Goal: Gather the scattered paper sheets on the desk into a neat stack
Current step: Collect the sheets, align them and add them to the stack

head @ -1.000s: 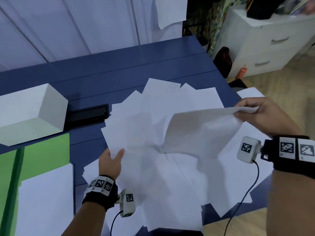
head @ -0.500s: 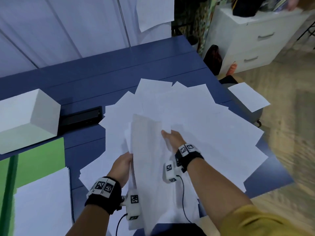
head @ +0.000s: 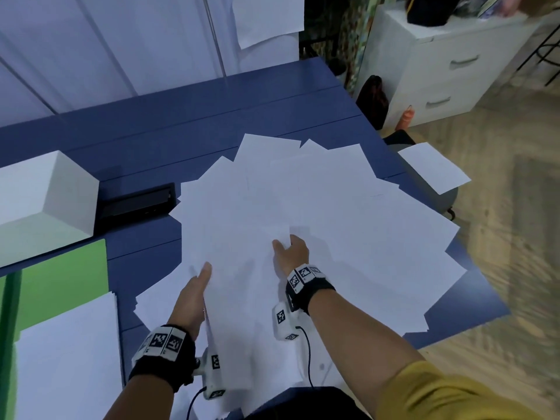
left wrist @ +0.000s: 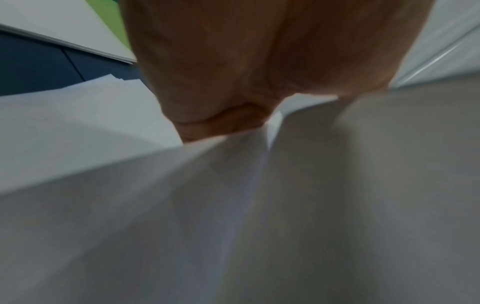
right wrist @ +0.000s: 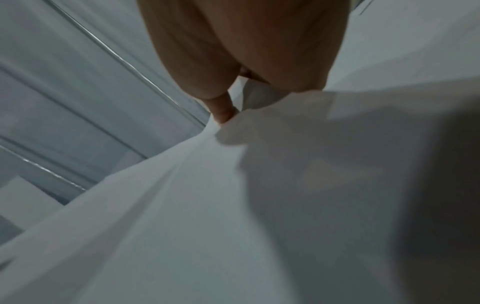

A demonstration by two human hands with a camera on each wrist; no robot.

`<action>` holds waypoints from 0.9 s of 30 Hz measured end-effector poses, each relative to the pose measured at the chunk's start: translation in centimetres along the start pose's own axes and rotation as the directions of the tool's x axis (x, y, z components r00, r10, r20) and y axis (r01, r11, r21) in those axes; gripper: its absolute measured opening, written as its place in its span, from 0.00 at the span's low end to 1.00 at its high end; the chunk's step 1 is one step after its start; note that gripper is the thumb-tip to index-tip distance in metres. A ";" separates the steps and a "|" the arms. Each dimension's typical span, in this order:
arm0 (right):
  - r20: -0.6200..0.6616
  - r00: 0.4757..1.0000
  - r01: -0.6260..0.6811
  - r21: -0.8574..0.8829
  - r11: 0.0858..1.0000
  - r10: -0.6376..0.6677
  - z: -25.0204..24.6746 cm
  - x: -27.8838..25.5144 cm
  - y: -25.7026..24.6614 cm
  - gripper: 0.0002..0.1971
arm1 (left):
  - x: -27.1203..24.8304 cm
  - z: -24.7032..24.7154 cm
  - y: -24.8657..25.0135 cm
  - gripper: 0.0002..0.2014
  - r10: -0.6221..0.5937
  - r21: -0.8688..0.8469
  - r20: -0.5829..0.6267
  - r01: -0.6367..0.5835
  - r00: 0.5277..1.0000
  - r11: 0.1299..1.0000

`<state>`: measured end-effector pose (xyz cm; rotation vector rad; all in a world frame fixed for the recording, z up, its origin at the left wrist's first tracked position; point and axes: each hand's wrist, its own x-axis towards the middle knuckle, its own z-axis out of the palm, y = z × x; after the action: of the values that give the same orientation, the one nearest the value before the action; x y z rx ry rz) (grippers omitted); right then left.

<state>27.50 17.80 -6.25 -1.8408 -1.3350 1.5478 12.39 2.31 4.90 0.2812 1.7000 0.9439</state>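
Several white paper sheets [head: 348, 222] lie fanned over the blue desk [head: 212, 110]. Near the front edge I hold a small bundle of sheets [head: 242, 298] between both hands. My left hand [head: 194, 292] grips its left edge, thumb on top and fingers hidden beneath. My right hand [head: 292, 250] pinches its far right corner. In the left wrist view my left hand [left wrist: 221, 123] clamps the paper [left wrist: 233, 216]. In the right wrist view the thumb of my right hand [right wrist: 223, 111] presses into the paper [right wrist: 233, 205].
A tidy white stack [head: 66, 359] lies on a green folder [head: 60, 274] at the left. Behind it stand a white box [head: 42, 201] and a black cable slot [head: 136, 203]. One sheet [head: 433, 168] rests off the desk's right edge, near a white drawer cabinet [head: 448, 65].
My right hand swept its lifted sheet from the far right over to the left hand. Both hands now hold the gathered sheets together, which lie flatter than half a second ago.
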 end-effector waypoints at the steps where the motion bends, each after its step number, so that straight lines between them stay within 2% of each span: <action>1: -0.009 1.000 0.016 -0.038 0.999 -0.016 -0.1 -0.2 -0.3 0.18 | -0.2 0.5 0.2 0.34 0.029 0.046 -0.044 -0.027 0.999 0.999; 2: 0.008 1.000 0.023 -0.053 0.998 -0.023 -0.3 -0.6 -0.6 0.23 | 0.0 0.8 0.1 0.33 0.083 0.115 -0.111 -0.070 0.990 0.991; 4: 0.049 0.999 0.004 -0.032 0.999 -0.002 -0.9 -1.0 -1.1 0.33 | 0.5 1.0 -0.1 0.42 0.133 0.231 -0.213 -0.082 0.968 0.969; 6: -0.019 1.000 0.017 0.015 1.000 -0.017 -2.1 -0.9 -1.1 0.29 | 0.8 0.9 -0.3 0.43 0.174 0.259 -0.234 -0.112 0.957 0.960; 8: -0.219 0.974 0.056 -0.041 0.998 -0.063 -4.3 0.3 -0.5 0.22 | 0.6 0.8 -0.3 0.40 0.197 0.267 -0.222 -0.135 0.955 0.954; 10: -0.381 0.921 -0.017 -0.249 0.968 -0.081 -7.4 2.2 0.4 0.26 | 0.2 0.4 -0.1 0.30 0.217 0.274 -0.207 -0.157 0.954 0.949; 12: -0.465 0.885 -0.183 -0.403 0.896 -0.028 -10.8 4.3 1.6 0.36 | -0.9 0.1 0.5 0.08 0.236 0.272 -0.188 -0.180 0.954 0.945; 13: -0.485 0.874 -0.265 -0.450 0.853 0.015 -12.4 5.2 2.3 0.41 | -1.2 0.0 0.7 0.11 0.251 0.253 -0.164 -0.205 0.954 0.945; 15: -0.500 0.862 -0.372 -0.520 0.769 0.079 -14.9 6.7 3.5 0.49 | -1.5 0.0 0.8 0.16 0.278 0.280 -0.163 -0.226 0.947 0.933; 16: -0.502 0.859 -0.398 -0.540 0.742 0.095 -15.8 7.4 3.9 0.50 | -1.4 -0.1 0.7 0.14 0.277 0.286 -0.187 -0.217 0.943 0.933; 17: -0.508 0.856 -0.412 -0.553 0.724 0.100 -16.4 7.9 4.2 0.50 | -1.4 -0.1 0.7 0.06 0.275 0.266 -0.192 -0.219 0.942 0.939; 18: -0.514 0.853 -0.415 -0.567 0.711 0.089 -16.8 8.4 4.3 0.49 | -1.5 0.2 0.7 0.09 0.273 0.269 -0.191 -0.217 0.943 0.938; 19: -0.520 0.850 -0.420 -0.576 0.702 0.082 -17.1 8.7 4.3 0.47 | -1.4 0.3 0.5 0.19 0.288 0.272 -0.153 -0.240 0.945 0.932; 20: -0.524 0.848 -0.426 -0.579 0.695 0.083 -17.2 8.9 4.1 0.46 | -1.5 0.5 0.6 0.22 0.294 0.286 -0.152 -0.243 0.944 0.927; 21: -0.520 0.849 -0.434 -0.581 0.689 0.097 -17.2 9.0 3.7 0.45 | -1.3 0.6 0.5 0.20 0.290 0.283 -0.140 -0.242 0.947 0.928; 23: -0.494 0.858 -0.442 -0.575 0.689 0.138 -17.2 9.2 2.9 0.45 | -1.2 1.0 0.8 0.08 0.276 0.289 -0.165 -0.221 0.947 0.931; 24: -0.478 0.864 -0.441 -0.571 0.692 0.155 -17.1 9.4 2.7 0.44 | -1.3 1.3 1.0 0.06 0.271 0.297 -0.161 -0.215 0.949 0.930; 27: -0.447 0.873 -0.435 -0.537 0.723 0.194 -16.6 10.0 2.2 0.40 | -1.5 2.3 1.4 0.14 0.309 0.276 -0.123 -0.266 0.943 0.923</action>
<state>42.86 29.61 -8.12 -2.7378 -1.5108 0.8387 14.59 3.36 6.80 0.6576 1.9727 0.9801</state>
